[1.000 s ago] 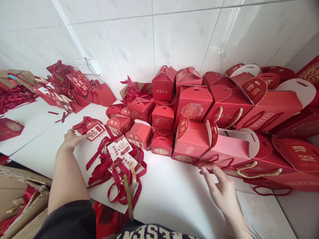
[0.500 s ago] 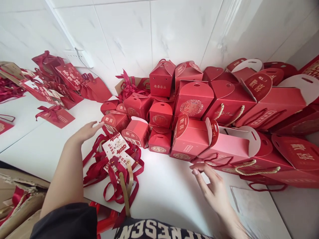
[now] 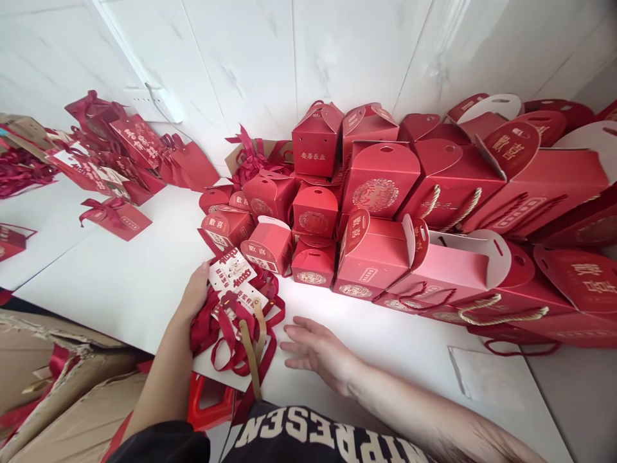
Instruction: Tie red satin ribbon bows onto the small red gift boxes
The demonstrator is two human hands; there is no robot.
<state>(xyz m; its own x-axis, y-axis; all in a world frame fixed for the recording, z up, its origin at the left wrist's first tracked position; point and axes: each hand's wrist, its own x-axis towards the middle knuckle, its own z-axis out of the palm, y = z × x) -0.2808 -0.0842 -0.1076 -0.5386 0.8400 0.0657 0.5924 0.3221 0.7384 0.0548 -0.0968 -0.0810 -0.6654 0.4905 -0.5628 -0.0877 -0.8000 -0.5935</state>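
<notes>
My left hand rests against the left side of a heap of dark red ribbons, its fingers straight and partly hidden behind the heap. White printed tags lie on top of the ribbons, and a gold ribbon trails toward the table's front edge. To the right of the heap, my right hand hovers low over the white table, fingers spread and holding nothing. Just behind the heap stand small red gift boxes with gold print.
Larger red boxes with rope handles are stacked along the tiled wall on the right. Red ribboned bags stand at the back left. Cardboard boxes and a red stool are below the table's front edge.
My left hand has come down from near the small boxes to the heap's left side, which has drawn in. My right hand has moved left from the large boxes toward the heap.
</notes>
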